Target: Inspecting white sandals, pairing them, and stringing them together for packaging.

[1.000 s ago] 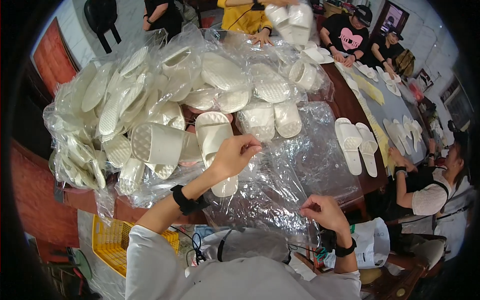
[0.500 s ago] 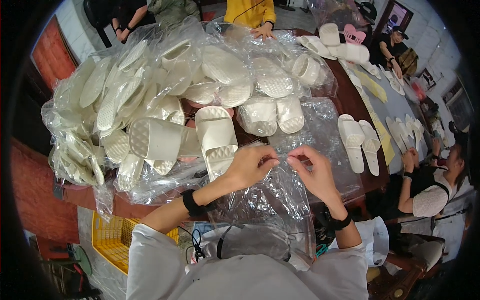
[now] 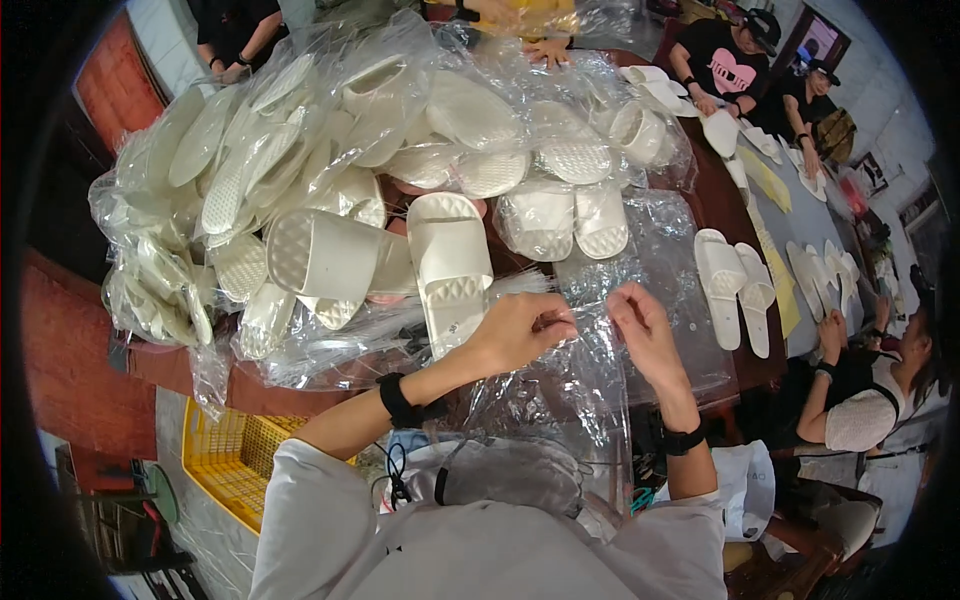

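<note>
Seen from the head camera, the person's left hand (image 3: 520, 330) and right hand (image 3: 640, 325) meet near the middle of the table, each with its fingers pinched together on the top edge of a clear, crinkled plastic bag (image 3: 575, 390) that hangs down from the hands toward the person's lap. The two hands are just beside each other, thumbs and fingertips clamped on the thin film, and a black wristband sits on each forearm. Just beyond the left hand lies a loose pair of cream-white moulded foam slide sandals (image 3: 450, 265), soles up, resting on the dark brown table (image 3: 715, 205). Behind them spreads a large heap of bagged cream slippers (image 3: 330, 150), each pair wrapped in shiny clear film, piled across the left and far side of the table. To the right of the right hand, well apart from it, another unbagged pair of white slides (image 3: 735, 290) lies flat on the table. Below the table's left edge stands a yellow slatted plastic crate (image 3: 235, 465). Other seated people work at the far and right sides.
</note>
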Available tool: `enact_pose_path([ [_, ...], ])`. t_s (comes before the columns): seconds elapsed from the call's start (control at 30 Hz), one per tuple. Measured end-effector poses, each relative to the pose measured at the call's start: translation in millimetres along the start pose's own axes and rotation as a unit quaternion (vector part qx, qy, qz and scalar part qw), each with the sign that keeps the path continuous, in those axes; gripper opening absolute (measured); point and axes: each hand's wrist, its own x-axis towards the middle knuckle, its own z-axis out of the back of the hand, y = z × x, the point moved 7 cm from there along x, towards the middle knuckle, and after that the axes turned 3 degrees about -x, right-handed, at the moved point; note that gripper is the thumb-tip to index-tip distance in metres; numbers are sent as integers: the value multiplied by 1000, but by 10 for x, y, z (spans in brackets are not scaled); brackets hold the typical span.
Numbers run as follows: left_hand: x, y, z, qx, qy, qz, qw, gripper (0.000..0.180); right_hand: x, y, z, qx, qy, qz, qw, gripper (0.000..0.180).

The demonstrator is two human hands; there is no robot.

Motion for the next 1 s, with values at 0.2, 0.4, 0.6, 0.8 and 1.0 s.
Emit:
enact_pose_path([
  [0.2,-178,-31,372,58,41,7,997,29,-190,67,314,-20,-93,-1,995,11],
  [0.4,-404,46,684,101,54,49,992,34,-283,-65,549,-42,-125,14,991,12],
  [0.6,-528,47,796,44,1,20,999,20,-352,-145,661,-46,-152,-27,987,18],
  [0.8,-513,160,894,-36,-79,128,988,18,-658,-274,549,17,-111,-139,984,21],
  [1.0,-475,208,984,-73,-96,122,985,17,-841,-335,557,6,-72,-115,991,14],
])
